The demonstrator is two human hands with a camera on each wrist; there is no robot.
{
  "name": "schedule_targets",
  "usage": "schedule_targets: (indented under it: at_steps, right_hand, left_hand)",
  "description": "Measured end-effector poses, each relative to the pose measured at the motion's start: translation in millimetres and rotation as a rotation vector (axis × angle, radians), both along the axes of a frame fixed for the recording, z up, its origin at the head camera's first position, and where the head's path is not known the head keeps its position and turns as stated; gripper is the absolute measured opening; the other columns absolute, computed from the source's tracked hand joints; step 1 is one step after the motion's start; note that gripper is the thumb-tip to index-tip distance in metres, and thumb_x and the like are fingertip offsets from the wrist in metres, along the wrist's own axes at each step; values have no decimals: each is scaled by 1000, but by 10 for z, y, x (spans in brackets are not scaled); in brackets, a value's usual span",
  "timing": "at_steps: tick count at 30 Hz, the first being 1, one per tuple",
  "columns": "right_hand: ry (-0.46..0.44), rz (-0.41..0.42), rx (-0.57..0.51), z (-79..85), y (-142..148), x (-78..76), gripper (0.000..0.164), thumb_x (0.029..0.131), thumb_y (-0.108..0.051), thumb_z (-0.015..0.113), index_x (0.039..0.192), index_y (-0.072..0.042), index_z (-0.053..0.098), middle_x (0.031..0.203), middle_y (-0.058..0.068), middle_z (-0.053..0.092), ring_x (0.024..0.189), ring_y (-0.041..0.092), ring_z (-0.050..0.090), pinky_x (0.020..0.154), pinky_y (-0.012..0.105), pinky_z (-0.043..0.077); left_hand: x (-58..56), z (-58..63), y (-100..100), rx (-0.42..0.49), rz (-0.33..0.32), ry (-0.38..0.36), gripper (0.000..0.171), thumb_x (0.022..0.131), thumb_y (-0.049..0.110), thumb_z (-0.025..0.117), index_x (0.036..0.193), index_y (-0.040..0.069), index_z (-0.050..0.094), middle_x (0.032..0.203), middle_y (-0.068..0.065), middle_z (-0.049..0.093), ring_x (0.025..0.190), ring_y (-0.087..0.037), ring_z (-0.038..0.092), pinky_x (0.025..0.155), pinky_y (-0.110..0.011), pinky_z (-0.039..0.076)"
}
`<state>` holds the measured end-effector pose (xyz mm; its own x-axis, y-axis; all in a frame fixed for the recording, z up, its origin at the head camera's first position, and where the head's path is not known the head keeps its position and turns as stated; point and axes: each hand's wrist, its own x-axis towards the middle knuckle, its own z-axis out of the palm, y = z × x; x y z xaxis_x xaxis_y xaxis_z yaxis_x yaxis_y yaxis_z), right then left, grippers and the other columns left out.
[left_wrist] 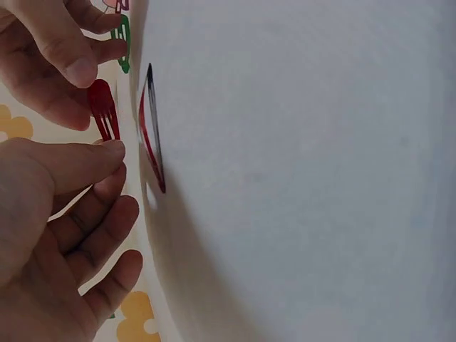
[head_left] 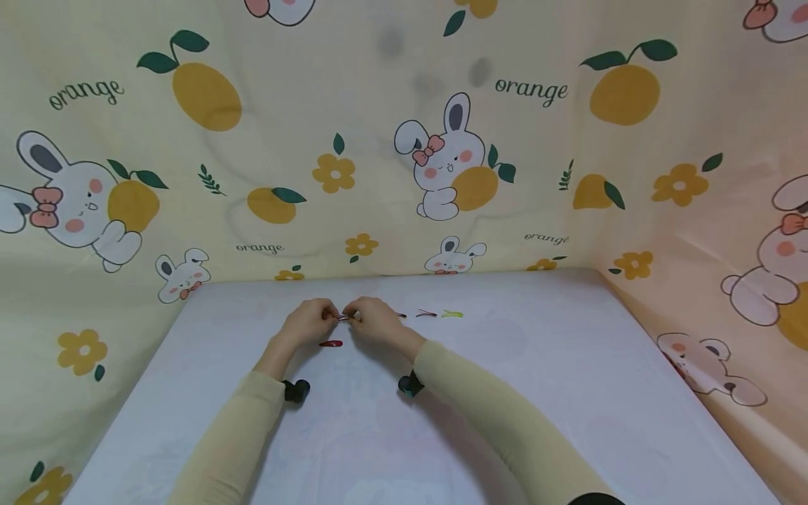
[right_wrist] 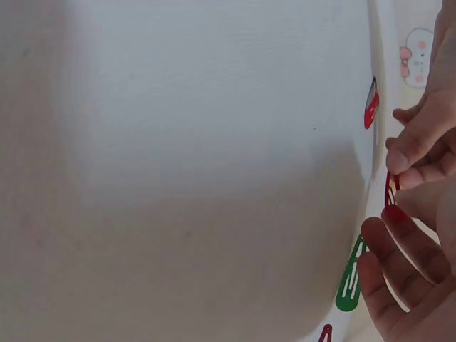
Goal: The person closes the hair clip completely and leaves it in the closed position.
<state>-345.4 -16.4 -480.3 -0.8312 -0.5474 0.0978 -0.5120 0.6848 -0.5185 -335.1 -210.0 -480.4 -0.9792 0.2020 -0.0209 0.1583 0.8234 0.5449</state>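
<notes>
A red snap hair clip [left_wrist: 104,107] is held between both hands over the table's far left part. My left hand [head_left: 311,319] pinches one end between thumb and fingers. At the other, wider end my right hand [head_left: 377,322] has its thumb and fingers, partly covering the clip. Another red hair clip [head_left: 331,344] lies on the table just below the left hand, apart from it. Close to the right hand's fingers is a green hair clip [right_wrist: 349,281].
Right of the hands, a dark red hair clip [head_left: 426,313] and a yellow-green hair clip [head_left: 452,314] lie in a row on the white table [head_left: 391,449]. A patterned cloth [head_left: 366,91] rises behind the table's far edge.
</notes>
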Motion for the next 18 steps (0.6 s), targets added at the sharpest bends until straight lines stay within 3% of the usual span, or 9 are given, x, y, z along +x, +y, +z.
schedule_targets:
  at_steps: [13,18]
  right_hand:
    - [89,7,-36,38,19,-6,25,99,-2,64,117,-11,78,115,3,74,114,20,68,97,34,54]
    - [114,7,-78,107,65,53,22,100,-4,66,116,-11,78,113,4,74,107,20,70,92,33,55]
  left_hand:
    - [76,114,63,32,9,69,9,95,9,68,102,6,74,96,-8,70,89,-24,63,83,-44,53]
    - [148,143,64,60,-19,143,9,97,9,69,104,5,74,99,-9,71,94,-26,65,84,-47,54]
